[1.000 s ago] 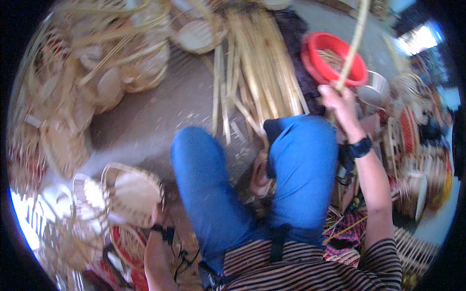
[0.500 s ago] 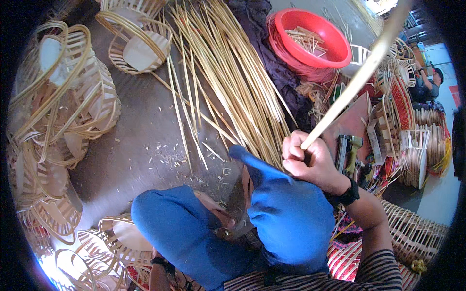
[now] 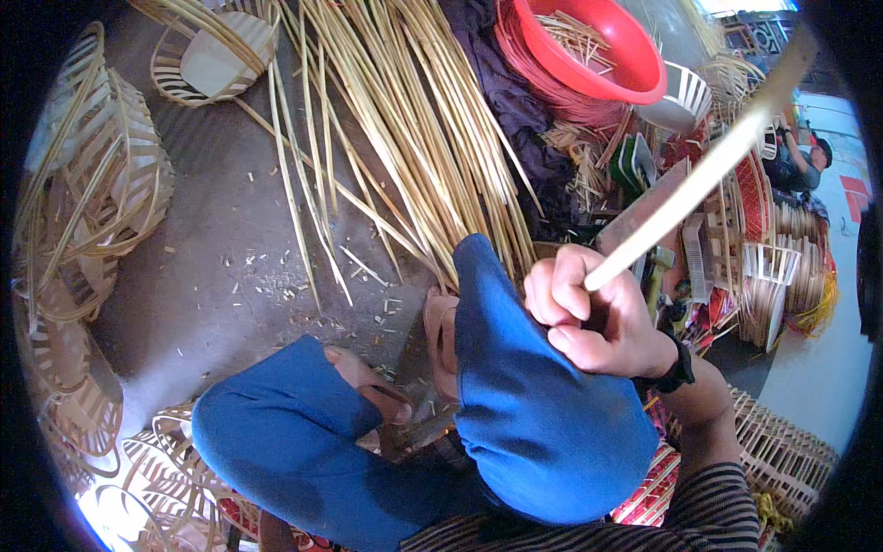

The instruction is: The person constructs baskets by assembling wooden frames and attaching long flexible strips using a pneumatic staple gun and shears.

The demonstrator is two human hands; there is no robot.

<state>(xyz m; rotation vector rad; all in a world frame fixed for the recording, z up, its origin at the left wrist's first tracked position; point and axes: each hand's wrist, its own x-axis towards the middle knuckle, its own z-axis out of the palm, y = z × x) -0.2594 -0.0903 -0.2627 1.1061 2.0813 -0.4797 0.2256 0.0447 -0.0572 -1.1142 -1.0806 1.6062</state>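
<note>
My right hand (image 3: 598, 313) is closed around one end of a pale cane stick (image 3: 685, 207), just above my right knee. The stick slants up and away to the right, its far end blurred near the upper right rim. A black band circles that wrist. Beyond the knee, on the floor, lies a long bundle of thin cane sticks (image 3: 405, 120), with several loose ones along its left side. Only a sliver of my left arm shows at the lower edge, beside my left thigh; the hand itself is out of sight.
Woven baskets (image 3: 120, 175) pile up along the left; another basket (image 3: 221, 64) sits at the upper left. A red basin (image 3: 635, 78) holds short sticks. Cane coils (image 3: 791, 267) and a slatted basket (image 3: 782, 451) stand right. Another person (image 3: 800, 161) is at the far right. Cane scraps litter the floor.
The view has shifted, so the bundle and baskets appear farther up and left. My right hand still grips the stick, which leans further right. Less of my left arm shows.
</note>
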